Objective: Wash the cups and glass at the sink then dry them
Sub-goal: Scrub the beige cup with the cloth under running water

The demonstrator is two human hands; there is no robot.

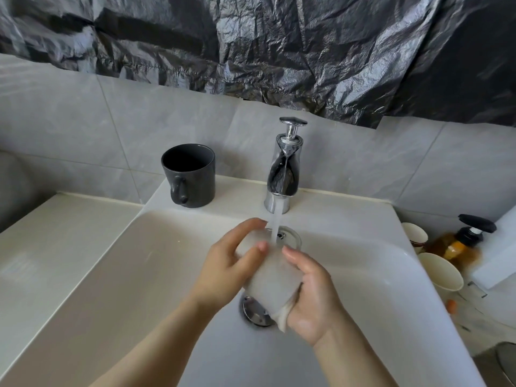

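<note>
We see one glass (272, 277) held over the sink (139, 261), tilted with its long axis running from its base at 6 o'clock to its mouth at 12 o'clock, its handle up by the water stream (275, 224); the left hand (223, 263) wraps its upper part and the right hand (312, 297) grips its base and side. We count one faucet (283, 169) at 12 o'clock and one drain (252, 310) partly hidden under the glass. Outward stand one dark mug (192, 177) at 11 o'clock on the ledge, and at 3 o'clock two cream cups (441, 270) beside one amber pump bottle (458, 244).
</note>
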